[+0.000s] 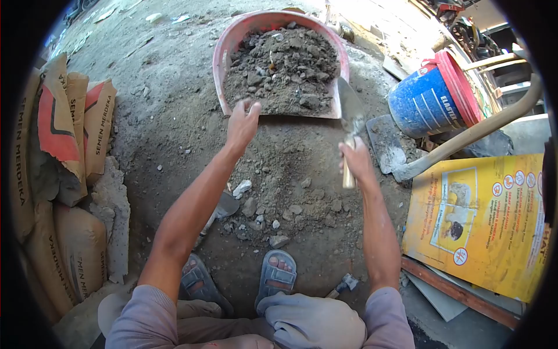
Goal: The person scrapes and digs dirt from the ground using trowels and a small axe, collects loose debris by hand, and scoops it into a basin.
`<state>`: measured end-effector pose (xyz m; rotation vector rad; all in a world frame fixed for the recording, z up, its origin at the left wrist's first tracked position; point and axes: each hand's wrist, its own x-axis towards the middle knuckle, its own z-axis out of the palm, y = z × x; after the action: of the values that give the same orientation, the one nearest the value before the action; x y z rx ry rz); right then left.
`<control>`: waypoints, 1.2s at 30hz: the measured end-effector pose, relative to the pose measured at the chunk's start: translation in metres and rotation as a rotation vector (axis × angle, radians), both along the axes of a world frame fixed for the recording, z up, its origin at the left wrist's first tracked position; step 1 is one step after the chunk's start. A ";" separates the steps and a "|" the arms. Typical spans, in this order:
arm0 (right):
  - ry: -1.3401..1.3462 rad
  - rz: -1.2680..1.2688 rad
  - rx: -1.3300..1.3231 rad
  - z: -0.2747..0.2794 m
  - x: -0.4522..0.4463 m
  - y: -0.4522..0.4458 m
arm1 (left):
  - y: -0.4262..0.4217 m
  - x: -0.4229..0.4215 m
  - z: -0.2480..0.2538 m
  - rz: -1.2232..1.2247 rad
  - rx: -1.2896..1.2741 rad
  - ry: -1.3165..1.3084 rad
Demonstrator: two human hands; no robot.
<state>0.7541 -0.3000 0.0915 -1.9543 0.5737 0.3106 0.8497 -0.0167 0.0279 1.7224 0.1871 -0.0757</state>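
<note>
A reddish-pink scoop-shaped pan (344, 57) lies on the ground at the top centre, heaped with grey soil and rubble (285, 70). My left hand (243, 119) is at the pan's near left corner, its fingers curled together; whether they grip anything is too small to tell. My right hand (357, 160) is wrapped round the wooden handle of a trowel (351, 110). The trowel's blade points away from me, beside the pan's right edge. Loose soil and stones (279, 203) lie between the pan and my feet.
Cement sacks (81, 244) stand along the left. At the right are a blue bucket with a red rim (427, 99), a wooden-handled hoe (465, 139) and a yellow printed sheet (482, 227). Another tool (224, 206) lies partly behind my left forearm. A hammer-like tool (347, 282) lies near my right knee.
</note>
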 end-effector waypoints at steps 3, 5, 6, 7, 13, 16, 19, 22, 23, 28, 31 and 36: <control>-0.059 0.080 -0.579 -0.077 -0.066 -0.032 | 0.007 -0.036 -0.048 -0.096 0.336 0.142; -0.038 0.068 -0.590 -0.089 -0.073 -0.028 | -0.005 -0.032 -0.082 -0.180 0.650 -0.068; -0.032 0.050 -0.600 -0.092 -0.075 -0.023 | -0.014 -0.032 -0.081 -0.232 0.643 -0.017; -0.021 0.049 -0.594 -0.091 -0.077 -0.011 | -0.022 -0.040 -0.083 -0.239 0.648 -0.008; -0.011 0.441 -0.490 -0.077 -0.146 0.050 | -0.042 -0.102 -0.094 -0.420 0.368 -0.021; 0.040 0.454 -0.481 -0.061 -0.206 0.030 | -0.015 -0.133 -0.074 -0.661 0.442 0.002; 0.114 -0.150 -0.457 -0.060 -0.252 -0.004 | -0.010 -0.152 -0.052 -0.598 0.584 -0.079; 0.208 -0.374 -0.629 -0.077 -0.285 -0.042 | -0.017 -0.155 -0.049 -0.424 0.832 -0.107; 0.215 -0.382 -0.631 -0.087 -0.294 -0.038 | -0.019 -0.157 -0.050 -0.397 0.954 -0.033; 0.240 -0.335 -0.493 -0.087 -0.293 0.023 | -0.024 -0.177 -0.066 -0.396 0.852 0.006; 0.211 -0.456 -0.142 -0.094 -0.289 0.072 | -0.026 -0.187 -0.075 -0.365 0.736 -0.109; 0.228 -0.331 0.084 -0.090 -0.274 0.133 | -0.045 -0.205 -0.075 -0.396 0.671 -0.120</control>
<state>0.4802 -0.1670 0.0020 -1.7199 1.0018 0.3433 0.6442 -0.0621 -0.0470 2.4066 -0.2513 -0.2191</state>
